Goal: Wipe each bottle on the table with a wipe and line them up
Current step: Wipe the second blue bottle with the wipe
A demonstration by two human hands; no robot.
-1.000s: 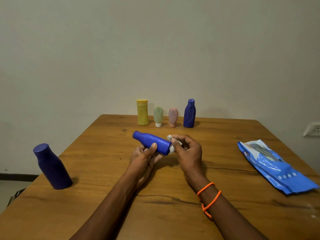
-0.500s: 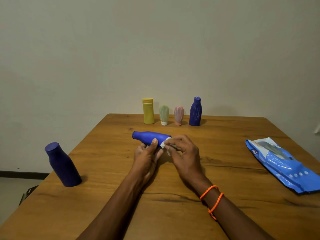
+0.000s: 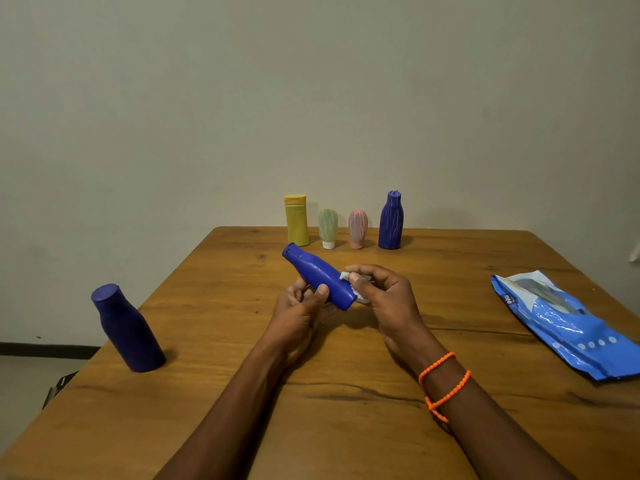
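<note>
Wiping the blue bottle (image 3: 320, 278), held tilted above the mid bench (image 3: 346, 427): the left hand (image 3: 301, 313) is gripping its body while the right hand (image 3: 384, 296) is pinching the wipe (image 3: 360, 296) against its base. Turning the bottle would bring every side under the wipe. Since the earlier frame its cap is pointing higher and farther.
</note>
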